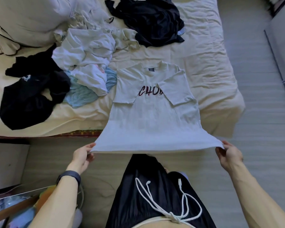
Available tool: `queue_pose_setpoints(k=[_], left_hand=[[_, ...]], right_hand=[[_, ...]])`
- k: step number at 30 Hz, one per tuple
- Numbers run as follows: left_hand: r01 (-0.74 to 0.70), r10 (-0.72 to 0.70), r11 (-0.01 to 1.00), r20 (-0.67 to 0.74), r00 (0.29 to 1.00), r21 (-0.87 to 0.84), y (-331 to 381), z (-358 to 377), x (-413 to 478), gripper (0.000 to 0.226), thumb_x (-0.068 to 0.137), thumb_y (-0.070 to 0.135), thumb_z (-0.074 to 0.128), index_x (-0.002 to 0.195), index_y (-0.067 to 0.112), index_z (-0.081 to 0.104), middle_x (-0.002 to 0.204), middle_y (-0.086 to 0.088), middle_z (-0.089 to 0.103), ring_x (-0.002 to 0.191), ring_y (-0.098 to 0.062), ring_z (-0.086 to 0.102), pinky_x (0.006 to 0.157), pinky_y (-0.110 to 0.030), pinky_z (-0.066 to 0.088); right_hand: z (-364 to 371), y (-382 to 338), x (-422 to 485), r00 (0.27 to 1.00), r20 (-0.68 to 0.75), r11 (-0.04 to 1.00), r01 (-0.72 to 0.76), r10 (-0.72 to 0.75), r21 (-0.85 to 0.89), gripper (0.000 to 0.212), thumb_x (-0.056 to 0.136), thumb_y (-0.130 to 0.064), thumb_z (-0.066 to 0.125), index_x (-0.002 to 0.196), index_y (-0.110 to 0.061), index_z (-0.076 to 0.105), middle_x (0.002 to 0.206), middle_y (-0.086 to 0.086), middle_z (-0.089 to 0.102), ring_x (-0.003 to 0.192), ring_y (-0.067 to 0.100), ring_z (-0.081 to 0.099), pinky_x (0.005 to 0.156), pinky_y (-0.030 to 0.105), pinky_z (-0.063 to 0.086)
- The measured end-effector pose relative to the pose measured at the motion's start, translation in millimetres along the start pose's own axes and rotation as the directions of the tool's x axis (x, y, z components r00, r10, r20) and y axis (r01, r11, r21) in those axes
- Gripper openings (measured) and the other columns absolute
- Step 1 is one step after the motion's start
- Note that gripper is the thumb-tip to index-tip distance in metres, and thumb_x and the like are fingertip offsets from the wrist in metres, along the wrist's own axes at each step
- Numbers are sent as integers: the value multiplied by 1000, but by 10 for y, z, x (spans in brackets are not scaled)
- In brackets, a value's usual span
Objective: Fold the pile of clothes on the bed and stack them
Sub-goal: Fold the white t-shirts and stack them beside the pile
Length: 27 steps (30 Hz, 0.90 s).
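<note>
The left hand (pixel 82 155) pinches the near left corner of a white T-shirt (pixel 153 117), and the right hand (pixel 229 154) pinches the near right corner, the two hands held well apart so that the hem is stretched taut between them, off the edge of the bed (pixel 209 66). The shirt lies face up, its collar away from the person and its upper part flat on the cream sheet, while the lower part hangs out past the mattress edge toward the hands. Both short sleeves are folded inward over the chest, partly covering dark lettering printed there. A dark band (pixel 69 176) circles the left wrist. To the left of the shirt sits the unfolded pile: crumpled white garments (pixel 89 53), a light blue knit piece (pixel 82 94) just beside the shirt's left edge, and a black garment (pixel 31 96) nearer the left side. Another black garment (pixel 151 20) lies bunched at the far side of the bed, apart from the shirt. A pillow (pixel 23 15) rests at the far left corner.
</note>
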<state>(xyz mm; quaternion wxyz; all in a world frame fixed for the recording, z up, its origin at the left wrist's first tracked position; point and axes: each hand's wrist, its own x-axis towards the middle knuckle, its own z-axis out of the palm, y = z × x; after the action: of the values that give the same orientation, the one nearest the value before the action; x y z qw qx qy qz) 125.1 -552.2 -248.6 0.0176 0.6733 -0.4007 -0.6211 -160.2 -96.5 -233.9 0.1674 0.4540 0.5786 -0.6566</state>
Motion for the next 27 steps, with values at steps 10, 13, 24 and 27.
queue_pose_setpoints(k=[10,13,24,27], left_hand=[[-511,464,597,253,849,619,1629,740,532,12,87,20,77,97,24,70,95,1,70,82,-13,61,70,-26,49],[-537,490,570,267,830,622,2151,1095,892,14,90,38,73,91,23,72,88,3,70,83,-15,60,78,-36,45],[-395,406,868,29,914,300,2894,2565,2779,34,99,47,55,75,23,51,82,-5,55,77,-23,50,72,-35,39],[-424,465,834,-37,884,351,2856,2812,3091,35,101,47,52,75,23,48,75,0,50,71,-21,49,71,-35,39]], right_hand=[[1635,-1090,446,926,196,878,371,-323,-302,21,93,8,61,105,-9,65,81,2,67,70,5,67,65,12,56],[2111,-1295,778,906,177,770,421,-386,-480,11,95,-14,68,85,-17,65,76,3,63,55,3,60,50,9,47],[3828,-1405,2519,817,198,553,524,-542,-648,24,101,-30,57,78,-24,50,91,10,54,85,20,49,65,28,37],[4055,-1353,2830,786,210,494,545,-581,-677,19,102,-31,53,84,-24,49,89,8,50,84,20,46,72,32,34]])
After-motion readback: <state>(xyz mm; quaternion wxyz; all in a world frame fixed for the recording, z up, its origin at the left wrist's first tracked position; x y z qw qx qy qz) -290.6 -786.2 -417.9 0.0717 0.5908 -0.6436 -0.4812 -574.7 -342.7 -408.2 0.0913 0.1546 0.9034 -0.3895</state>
